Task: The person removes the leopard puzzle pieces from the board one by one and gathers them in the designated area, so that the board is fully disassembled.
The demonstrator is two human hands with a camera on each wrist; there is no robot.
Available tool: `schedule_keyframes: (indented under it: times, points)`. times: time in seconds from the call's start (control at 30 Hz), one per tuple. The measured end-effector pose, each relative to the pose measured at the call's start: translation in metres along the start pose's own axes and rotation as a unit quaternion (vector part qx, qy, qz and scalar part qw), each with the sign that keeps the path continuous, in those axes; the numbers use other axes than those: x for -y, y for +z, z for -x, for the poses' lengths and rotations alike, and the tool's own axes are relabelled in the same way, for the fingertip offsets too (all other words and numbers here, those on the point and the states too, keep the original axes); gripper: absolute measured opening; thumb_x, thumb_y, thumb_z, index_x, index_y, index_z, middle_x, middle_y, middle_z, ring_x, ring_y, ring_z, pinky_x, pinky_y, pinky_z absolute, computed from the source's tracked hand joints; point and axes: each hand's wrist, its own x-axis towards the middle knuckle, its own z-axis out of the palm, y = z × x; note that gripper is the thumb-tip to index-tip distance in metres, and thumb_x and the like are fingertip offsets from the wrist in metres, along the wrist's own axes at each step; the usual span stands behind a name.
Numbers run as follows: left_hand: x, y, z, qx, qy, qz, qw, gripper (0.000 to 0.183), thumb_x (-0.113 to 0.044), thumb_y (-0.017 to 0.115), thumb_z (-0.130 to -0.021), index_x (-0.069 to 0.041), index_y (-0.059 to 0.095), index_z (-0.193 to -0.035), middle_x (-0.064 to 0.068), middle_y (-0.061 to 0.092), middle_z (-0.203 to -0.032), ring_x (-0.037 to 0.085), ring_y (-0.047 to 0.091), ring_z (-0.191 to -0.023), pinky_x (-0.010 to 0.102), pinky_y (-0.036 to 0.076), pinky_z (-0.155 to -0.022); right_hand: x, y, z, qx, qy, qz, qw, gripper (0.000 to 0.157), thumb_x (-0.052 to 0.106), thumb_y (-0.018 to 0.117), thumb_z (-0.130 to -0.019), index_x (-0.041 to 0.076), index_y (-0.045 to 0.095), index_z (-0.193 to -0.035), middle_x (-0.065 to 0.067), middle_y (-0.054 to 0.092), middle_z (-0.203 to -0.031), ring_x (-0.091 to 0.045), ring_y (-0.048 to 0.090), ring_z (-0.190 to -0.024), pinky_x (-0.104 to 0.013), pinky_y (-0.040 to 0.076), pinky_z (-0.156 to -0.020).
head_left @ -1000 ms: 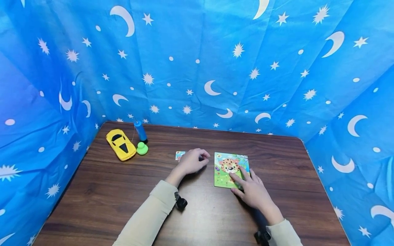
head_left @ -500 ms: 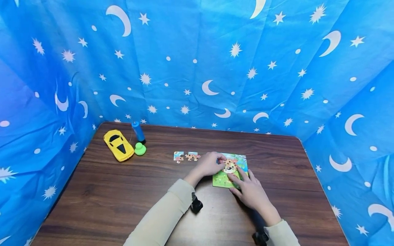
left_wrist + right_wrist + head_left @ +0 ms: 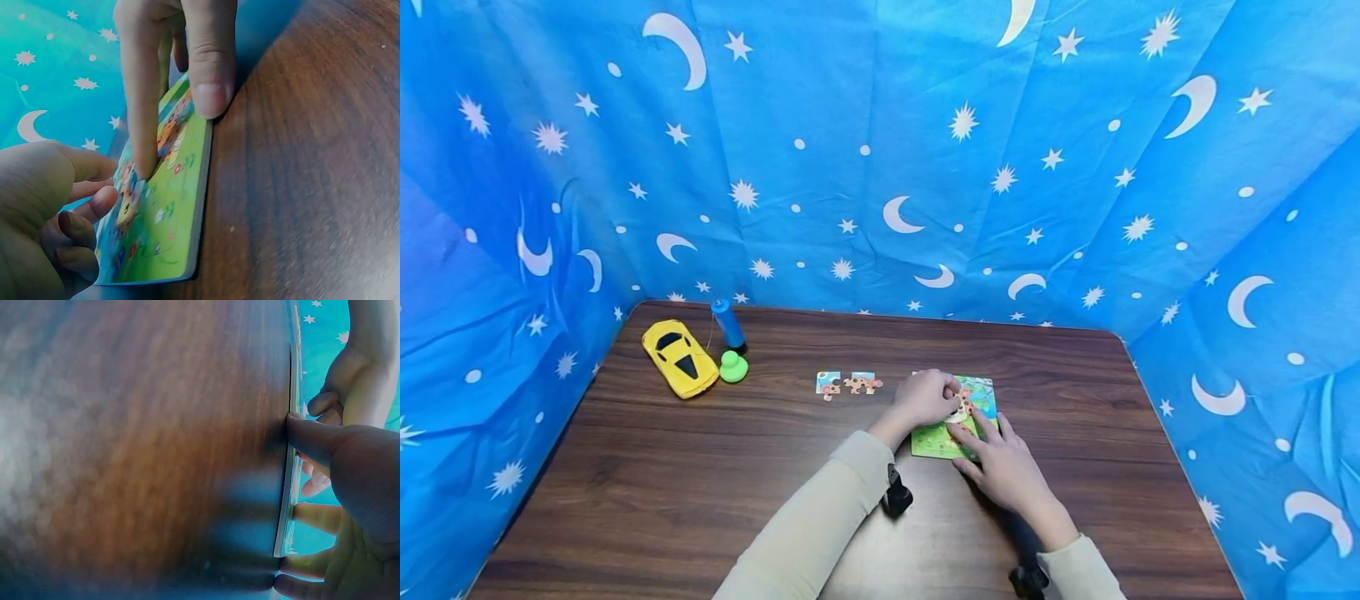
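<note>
A square jigsaw puzzle (image 3: 931, 443) with a spotted cartoon animal on a green and blue ground lies flat on the table. My left hand (image 3: 925, 397) is over its upper left part, fingers bent down toward the picture. In the left wrist view the left fingers (image 3: 80, 228) are curled right at the puzzle face; I cannot tell whether they pinch a piece. My right hand (image 3: 1009, 471) rests at the lower right, with long, fairly straight fingers on the picture and the thumb (image 3: 209, 94) at the near edge. Two loose puzzle pieces, a corner piece (image 3: 826, 382) and a spotted piece (image 3: 861, 383), lie left of the puzzle.
A yellow toy car (image 3: 681, 360), a blue cylinder (image 3: 727, 325) and a light green knobbed toy (image 3: 733, 367) stand at the back left of the wooden table (image 3: 662, 483). Blue cloth (image 3: 820, 192) with moons and stars hangs around the back and sides.
My left hand has moved right from the loose pieces onto the puzzle, uncovering both pieces. The right hand has stayed on the puzzle. The whole scene has shifted slightly left in view.
</note>
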Motion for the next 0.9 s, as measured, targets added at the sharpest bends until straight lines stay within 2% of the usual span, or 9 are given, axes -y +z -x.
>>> schedule_keyframes:
  times: [0.17,0.3,0.53,0.9]
  points:
    - [-0.002,0.008,-0.001,0.011,-0.017,0.006,0.9998,0.023,-0.028,0.067,-0.101,-0.027,0.077,-0.121,-0.013,0.060,-0.075,0.008,0.047,-0.056,0.026,0.037,-0.054,0.001,0.000,0.000,-0.001,-0.001,0.001,1.000,0.052,0.044,0.066,-0.101,0.027,0.058,-0.150,-0.022,0.040,-0.160,-0.063,0.036,-0.138,-0.074,0.042,-0.097]
    - [-0.002,0.013,-0.004,0.011,-0.018,0.008,0.9997,0.024,-0.026,0.066,-0.100,-0.029,0.078,-0.121,-0.012,0.059,-0.071,0.008,0.041,-0.051,0.025,0.031,-0.049,0.001,0.000,0.000,0.004,0.002,0.003,1.000,0.053,0.044,0.066,-0.101,0.026,0.058,-0.150,-0.019,0.039,-0.161,-0.062,0.036,-0.138,-0.074,0.042,-0.097]
    - [-0.006,0.014,-0.004,0.006,-0.026,0.015,0.9995,0.025,-0.023,0.068,-0.098,-0.028,0.078,-0.119,-0.014,0.058,-0.074,0.009,0.044,-0.055,0.025,0.032,-0.053,0.002,-0.002,0.000,0.007,0.003,-0.001,1.000,0.053,0.042,0.067,-0.101,0.024,0.058,-0.150,-0.014,0.040,-0.162,-0.063,0.036,-0.138,-0.074,0.044,-0.095]
    - [-0.010,0.014,-0.003,0.000,-0.043,0.037,0.9984,0.021,-0.021,0.067,-0.099,-0.029,0.078,-0.114,-0.017,0.061,-0.085,0.006,0.054,-0.069,0.026,0.040,-0.063,0.002,-0.005,0.000,0.015,0.009,-0.006,1.000,0.053,0.041,0.066,-0.101,0.023,0.058,-0.150,-0.015,0.041,-0.162,-0.064,0.035,-0.138,-0.074,0.043,-0.096]
